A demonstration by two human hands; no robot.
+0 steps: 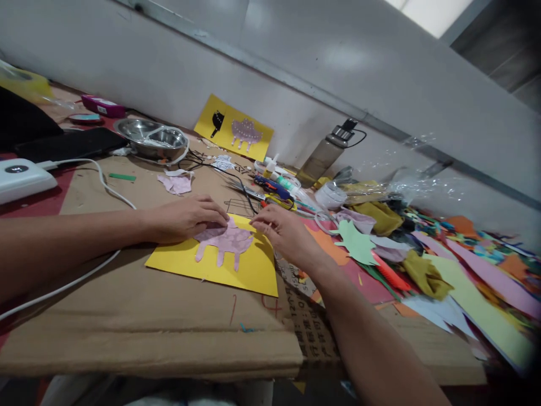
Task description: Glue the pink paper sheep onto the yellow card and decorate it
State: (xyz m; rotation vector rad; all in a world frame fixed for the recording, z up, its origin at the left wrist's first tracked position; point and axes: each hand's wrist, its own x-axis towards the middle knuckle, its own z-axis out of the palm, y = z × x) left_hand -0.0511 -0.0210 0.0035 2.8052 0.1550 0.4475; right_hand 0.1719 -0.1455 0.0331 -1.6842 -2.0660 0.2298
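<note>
- Cardboard point(160, 316) is covering the near part of the red surface point(38, 204), with red marks showing close to its front edge.
- Just beyond those marks, a yellow card point(253, 276) is lying flat on the cardboard.
- On that card, a pink cutout point(228, 241) is lying with its long axis running left to right and its leg-like strips pointing toward the person.
- The left hand point(181, 217) is lying palm down, its fingers outstretched and close together, resting on the cutout's far left part; it is the nearer hand, and the rest of the piece is spreading rightward from its fingertips.
- The right hand point(281, 231) is bending over the card's far right part, thumb and forefinger narrowing almost together; whether they are holding anything, I cannot tell. From them, the cutout is lying leftward and closer to the person.
- Past both hands, a blue tool point(273, 186) is lying among other supplies.
- Farthest off, a similar decorated card point(227, 135) is leaning against the wall point(270, 84).
</note>
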